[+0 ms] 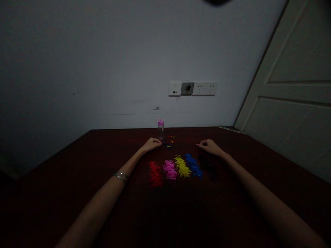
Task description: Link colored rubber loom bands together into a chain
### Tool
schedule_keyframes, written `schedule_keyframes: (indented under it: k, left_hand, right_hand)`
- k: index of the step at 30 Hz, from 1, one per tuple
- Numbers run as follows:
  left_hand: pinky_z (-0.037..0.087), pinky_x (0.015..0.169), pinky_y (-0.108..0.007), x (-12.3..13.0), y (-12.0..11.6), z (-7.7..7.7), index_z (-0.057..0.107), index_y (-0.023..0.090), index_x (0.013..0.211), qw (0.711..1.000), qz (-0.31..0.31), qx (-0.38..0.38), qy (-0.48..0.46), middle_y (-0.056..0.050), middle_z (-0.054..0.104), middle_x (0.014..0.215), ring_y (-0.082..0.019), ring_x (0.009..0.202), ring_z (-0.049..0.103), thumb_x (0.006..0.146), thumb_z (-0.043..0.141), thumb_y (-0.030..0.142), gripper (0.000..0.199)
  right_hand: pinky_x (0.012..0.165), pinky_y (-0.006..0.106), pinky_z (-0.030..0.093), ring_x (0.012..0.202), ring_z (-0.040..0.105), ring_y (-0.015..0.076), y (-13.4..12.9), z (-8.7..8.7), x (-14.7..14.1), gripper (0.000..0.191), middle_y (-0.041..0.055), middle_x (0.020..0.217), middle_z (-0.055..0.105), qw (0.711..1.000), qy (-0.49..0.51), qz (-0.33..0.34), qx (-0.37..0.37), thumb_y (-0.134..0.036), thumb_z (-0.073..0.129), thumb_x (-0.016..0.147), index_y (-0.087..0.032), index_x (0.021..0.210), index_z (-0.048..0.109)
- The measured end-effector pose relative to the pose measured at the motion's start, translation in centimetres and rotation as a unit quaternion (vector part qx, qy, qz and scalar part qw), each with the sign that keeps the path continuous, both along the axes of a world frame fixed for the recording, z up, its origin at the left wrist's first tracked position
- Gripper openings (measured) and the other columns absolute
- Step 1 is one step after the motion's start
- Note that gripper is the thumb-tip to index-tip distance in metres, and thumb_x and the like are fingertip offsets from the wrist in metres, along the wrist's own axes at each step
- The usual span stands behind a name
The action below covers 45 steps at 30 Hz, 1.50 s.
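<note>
On the dark red table lie side-by-side piles of small bands: red [156, 174], pink [170, 170], yellow [182, 166], blue [193, 165] and black [209, 167]. My left hand [153, 143] rests beyond the red pile, fingers together beside a few loose mixed bands [168, 145]; whatever its fingertips hold is too small to name. Beyond the black pile is my right hand [208, 146], its fingers curled together, and nothing can be made out in them. A clear bottle with a pink cap [160, 129] stands upright just behind my left fingertips.
The table [77, 165] meets a pale wall [116, 69] at its back edge. White sockets [205, 89] and a grey switch plate [187, 89] are on the wall. A panelled door [289, 82] is at the right. A thin strip [231, 130] lies near the back right corner.
</note>
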State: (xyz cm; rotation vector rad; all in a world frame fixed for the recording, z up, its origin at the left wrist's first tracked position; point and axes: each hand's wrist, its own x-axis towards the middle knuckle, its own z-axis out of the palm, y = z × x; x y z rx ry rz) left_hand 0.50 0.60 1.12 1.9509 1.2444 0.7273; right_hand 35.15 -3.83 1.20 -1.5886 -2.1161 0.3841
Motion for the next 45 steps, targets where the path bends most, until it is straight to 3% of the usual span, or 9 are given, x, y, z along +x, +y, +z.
schedule_keyframes:
  k: [7,12,18,26,31,45]
  left_hand:
    - [0.031,0.052,-0.020,1.5,-0.9,0.4,0.066,0.012,0.084,0.988,-0.025,0.123,0.092,0.000,0.054,0.062,-0.009,0.056,0.044,0.068,0.056,0.033,0.028]
    - [0.035,0.059,-0.021,2.6,-2.6,1.3,0.064,0.020,0.094,0.971,-0.009,0.157,0.178,-0.004,0.061,0.081,-0.014,0.070,0.053,0.072,0.054,0.035,0.028]
    - [0.037,0.066,-0.023,3.1,-3.3,1.3,0.064,0.022,0.089,0.948,0.011,0.186,0.260,-0.005,0.063,0.090,-0.019,0.083,0.056,0.077,0.050,0.031,0.021]
    - [0.039,0.072,-0.026,3.5,-3.5,1.2,0.059,0.023,0.102,0.950,0.030,0.176,0.255,-0.006,0.062,0.096,-0.020,0.088,0.056,0.077,0.050,0.037,0.030]
    - [0.039,0.077,-0.026,3.6,-3.5,1.1,0.059,0.026,0.105,0.954,-0.007,0.180,0.238,-0.004,0.060,0.105,-0.020,0.096,0.054,0.078,0.049,0.033,0.029]
    - [0.037,0.065,-0.023,3.6,-3.6,1.5,0.062,0.022,0.092,0.950,-0.002,0.210,0.229,-0.004,0.063,0.087,-0.017,0.078,0.056,0.078,0.048,0.031,0.022]
  right_hand:
    - [0.050,0.021,0.029,0.053,0.044,0.0114,-0.4,-0.7,0.0,0.046,-0.0004,0.053,0.049,0.998,0.008,-0.050,0.027,-0.055,0.038,0.073,-0.015,0.057,0.054]
    - [0.049,0.021,0.028,0.056,0.048,0.0130,-0.7,-0.9,-0.4,0.041,0.0012,0.057,0.054,0.995,-0.022,-0.084,0.049,-0.050,0.038,0.074,-0.017,0.059,0.056]
    - [0.048,0.021,0.025,0.058,0.050,0.0127,-1.0,-0.9,-0.9,0.031,0.0016,0.063,0.058,0.990,-0.080,-0.104,0.056,-0.042,0.041,0.075,-0.018,0.061,0.055]
    - [0.049,0.021,0.023,0.062,0.051,0.0131,-1.3,-0.8,-1.2,0.025,0.0014,0.067,0.059,0.985,-0.125,-0.100,0.066,-0.037,0.042,0.076,-0.019,0.062,0.051]
    - [0.048,0.021,0.022,0.062,0.052,0.0134,-1.4,-0.8,-1.2,0.024,0.0018,0.067,0.059,0.985,-0.129,-0.104,0.058,-0.037,0.042,0.076,-0.019,0.063,0.051]
    - [0.048,0.021,0.022,0.061,0.051,0.0127,-1.3,-0.9,-1.1,0.025,0.0014,0.066,0.058,0.984,-0.133,-0.099,0.070,-0.037,0.041,0.076,-0.019,0.062,0.049]
